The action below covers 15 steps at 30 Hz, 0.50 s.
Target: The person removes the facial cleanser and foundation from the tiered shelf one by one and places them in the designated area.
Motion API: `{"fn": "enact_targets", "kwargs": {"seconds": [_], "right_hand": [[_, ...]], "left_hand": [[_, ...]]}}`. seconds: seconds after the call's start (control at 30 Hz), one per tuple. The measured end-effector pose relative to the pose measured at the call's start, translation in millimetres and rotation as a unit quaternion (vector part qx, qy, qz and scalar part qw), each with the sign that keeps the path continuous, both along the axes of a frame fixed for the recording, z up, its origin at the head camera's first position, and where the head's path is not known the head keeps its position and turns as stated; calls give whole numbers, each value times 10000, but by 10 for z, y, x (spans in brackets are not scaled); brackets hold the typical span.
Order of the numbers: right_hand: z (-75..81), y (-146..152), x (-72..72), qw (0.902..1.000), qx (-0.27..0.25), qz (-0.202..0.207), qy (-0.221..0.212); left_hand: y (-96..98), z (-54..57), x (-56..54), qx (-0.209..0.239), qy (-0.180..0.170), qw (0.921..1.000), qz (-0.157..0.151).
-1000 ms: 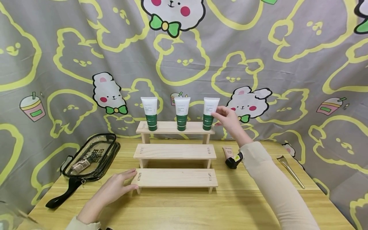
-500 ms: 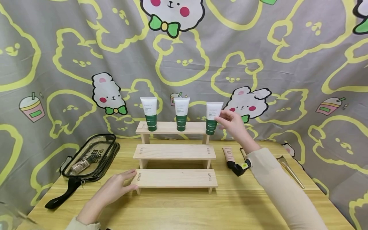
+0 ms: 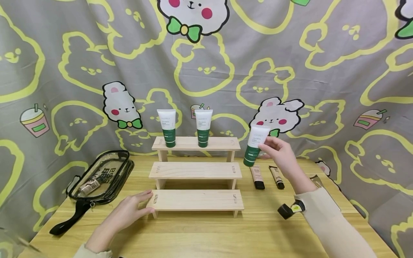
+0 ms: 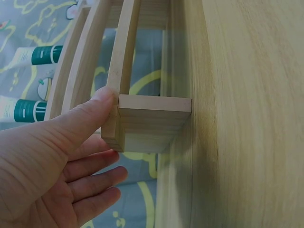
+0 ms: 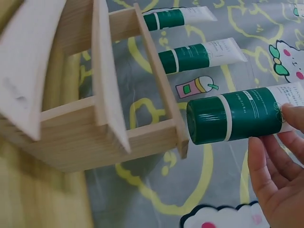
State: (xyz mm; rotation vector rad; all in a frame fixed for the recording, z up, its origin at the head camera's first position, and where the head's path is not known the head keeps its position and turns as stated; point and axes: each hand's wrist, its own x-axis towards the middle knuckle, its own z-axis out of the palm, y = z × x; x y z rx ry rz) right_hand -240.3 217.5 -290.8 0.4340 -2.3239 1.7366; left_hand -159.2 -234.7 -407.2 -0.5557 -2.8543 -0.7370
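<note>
My right hand (image 3: 280,156) pinches a white and green squeeze tube (image 3: 257,143) near its upper white part. The tube is tilted, its green cap end down, in the air right of a three-tier wooden display stand (image 3: 196,169). Two matching tubes stand cap-down on the top tier, one at its left (image 3: 169,129) and one near the middle (image 3: 203,129). At the left end of the bottom tier, my left hand (image 3: 129,211) holds the plank's end between thumb and forefinger (image 4: 95,114). Its other fingers are loosely bent below in the left wrist view.
Left of the stand lies a clear zip pouch (image 3: 101,175) with a small tube inside and a black strap. To the right lie a pink BB tube (image 3: 257,176) and a dark-capped tube (image 3: 276,176). A brush (image 3: 317,181) is partly hidden behind the right forearm. A patterned curtain hangs behind.
My right hand has taken the third tube off the top tier's right end and moved it right and down, tilting it. The left hand stays put.
</note>
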Motion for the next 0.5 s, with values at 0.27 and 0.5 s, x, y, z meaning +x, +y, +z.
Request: {"fn": "enact_targets", "kwargs": {"seconds": [0.27, 0.5], "right_hand": [[-434, 235, 204, 9979, 254, -32, -600], [-743, 380, 293, 9910, 533, 132, -1219]], "left_hand": [[-2, -6, 1, 17, 9, 10000, -4], [-3, -4, -3, 18, 5, 10000, -4]]}}
